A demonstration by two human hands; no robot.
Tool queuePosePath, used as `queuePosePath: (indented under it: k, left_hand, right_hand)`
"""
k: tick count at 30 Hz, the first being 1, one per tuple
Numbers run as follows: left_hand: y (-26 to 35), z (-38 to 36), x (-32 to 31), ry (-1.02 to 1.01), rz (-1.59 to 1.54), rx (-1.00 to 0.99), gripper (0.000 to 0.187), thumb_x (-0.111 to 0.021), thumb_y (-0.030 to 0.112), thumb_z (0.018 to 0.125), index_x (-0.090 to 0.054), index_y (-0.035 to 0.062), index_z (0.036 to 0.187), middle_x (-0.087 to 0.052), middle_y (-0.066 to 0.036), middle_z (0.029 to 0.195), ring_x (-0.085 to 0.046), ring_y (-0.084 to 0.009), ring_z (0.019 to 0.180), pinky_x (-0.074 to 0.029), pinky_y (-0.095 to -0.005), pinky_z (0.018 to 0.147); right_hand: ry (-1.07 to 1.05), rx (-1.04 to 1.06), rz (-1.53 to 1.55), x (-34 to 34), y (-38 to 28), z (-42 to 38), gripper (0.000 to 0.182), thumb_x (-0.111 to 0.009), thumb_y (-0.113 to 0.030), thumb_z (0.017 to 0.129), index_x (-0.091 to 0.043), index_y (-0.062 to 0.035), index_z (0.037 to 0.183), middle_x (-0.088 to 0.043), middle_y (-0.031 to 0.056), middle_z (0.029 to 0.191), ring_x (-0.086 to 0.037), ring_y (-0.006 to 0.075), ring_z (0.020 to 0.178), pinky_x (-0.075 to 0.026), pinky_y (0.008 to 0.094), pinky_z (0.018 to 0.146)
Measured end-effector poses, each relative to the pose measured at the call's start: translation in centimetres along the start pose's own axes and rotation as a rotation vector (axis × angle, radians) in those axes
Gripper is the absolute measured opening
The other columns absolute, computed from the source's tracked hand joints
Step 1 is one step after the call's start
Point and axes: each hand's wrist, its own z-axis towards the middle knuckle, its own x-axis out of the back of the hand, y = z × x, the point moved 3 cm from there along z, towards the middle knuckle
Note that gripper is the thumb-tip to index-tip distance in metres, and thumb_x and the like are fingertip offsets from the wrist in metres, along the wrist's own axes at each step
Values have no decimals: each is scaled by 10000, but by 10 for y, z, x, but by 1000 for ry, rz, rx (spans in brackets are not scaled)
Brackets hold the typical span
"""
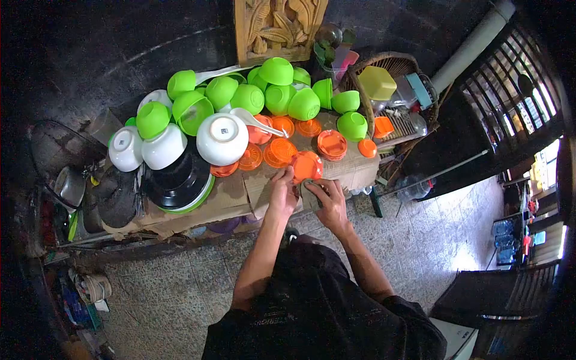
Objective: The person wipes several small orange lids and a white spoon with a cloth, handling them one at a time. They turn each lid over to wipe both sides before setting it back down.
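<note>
My left hand (284, 193) has its fingers closed on the near left edge of a round orange lid (306, 167), at the front of the cardboard-covered table (228, 195). Just right of it, my right hand (327, 197) is at the lid's near edge, its fingers bent; a small dark thing shows by the fingertips, too unclear to name. Behind both hands lie several more orange lids, with a stack of them (332, 144) to the right. Many green bowls (276, 99) are heaped behind the lids. A white bowl (222, 139) sits upside down to the left.
Black plates (178, 183) are stacked at the left, near two white bowls. A wicker basket (384, 59) with a yellow container (377, 83) stands at the back right. A white spoon (255, 120) lies across the bowls. Tiled floor (414, 240) lies below the table.
</note>
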Motion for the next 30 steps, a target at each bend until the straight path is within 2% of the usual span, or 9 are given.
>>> queuePosePath:
  k: [5, 7, 9, 12, 15, 18, 21, 26, 30]
  left_hand:
    - [-1, -1, 3, 18, 10, 16, 398, -550, 191, 1093, -538, -2, 1441, -658, -131, 1393, -673, -267, 1240, -574, -444, 1034]
    - [0, -1, -3, -116, -32, -14, 417, -534, 198, 1102, -512, -6, 1465, -636, -140, 1423, -668, -281, 1259, -565, -482, 1065]
    - [-4, -3, 1, -60, 23, 13, 396, -519, 183, 1107, -521, -9, 1454, -626, -136, 1427, -654, -270, 1281, -549, -498, 1093]
    - [-7, -4, 4, 33, 143, 105, 372, -512, 145, 1100, -508, 13, 1448, -626, -117, 1395, -644, -270, 1288, -527, -468, 1130]
    - [-8, -2, 10, -2, 124, 75, 367, -539, 105, 1077, -562, 10, 1431, -646, -106, 1377, -646, -240, 1278, -554, -454, 1077]
    - [-21, 8, 33, 25, 243, 45, 355, -550, 48, 1039, -603, 22, 1389, -670, -90, 1318, -687, -210, 1159, -582, -402, 976]
    - [-21, 5, 24, -55, 250, -34, 332, -558, 73, 1017, -641, 28, 1336, -692, -67, 1240, -691, -185, 1079, -570, -355, 905]
    - [-24, 9, 30, 47, 92, -74, 367, -555, 244, 1063, -653, -2, 1318, -707, -80, 1238, -681, -195, 1126, -548, -347, 973]
    - [-10, -7, -12, 46, -140, 33, 363, -581, 243, 1072, -652, -8, 1324, -702, -84, 1279, -678, -201, 1164, -544, -356, 990]
  right_hand:
    - [46, -56, 103, 4, 9, 4, 606, -785, 46, 701, -721, -114, 1282, -632, 122, 1221, -614, 350, 1111, -558, 418, 889]
    - [205, -143, 154, 9, 15, 7, 646, -745, 96, 686, -711, -105, 1299, -632, 125, 1212, -617, 349, 1095, -552, 409, 880]
    - [260, -154, 117, 10, 25, 16, 659, -735, 106, 677, -704, -94, 1304, -632, 126, 1192, -622, 344, 1064, -548, 411, 881]
    - [136, -143, 48, 21, 28, 42, 634, -760, 77, 673, -703, -73, 1286, -627, 137, 1148, -623, 353, 1051, -543, 439, 895]
    - [45, -104, 107, 13, 32, 56, 606, -774, 65, 668, -705, -55, 1257, -629, 139, 1143, -617, 361, 1072, -545, 450, 903]
    - [-17, -33, 69, 9, 23, 62, 590, -802, 13, 662, -699, -44, 1240, -619, 138, 1156, -608, 364, 1101, -547, 452, 920]
    - [-70, -1, 67, -4, 12, 55, 598, -798, -14, 663, -691, -40, 1251, -606, 138, 1172, -599, 373, 1124, -549, 450, 931]
    - [-20, 55, 83, -16, 4, 32, 615, -781, 45, 628, -725, -51, 1233, -625, 142, 1202, -621, 375, 1094, -562, 445, 930]
    - [-71, 47, 163, -15, 10, 11, 677, -745, 84, 614, -728, -82, 1270, -632, 132, 1209, -619, 363, 1101, -566, 441, 925]
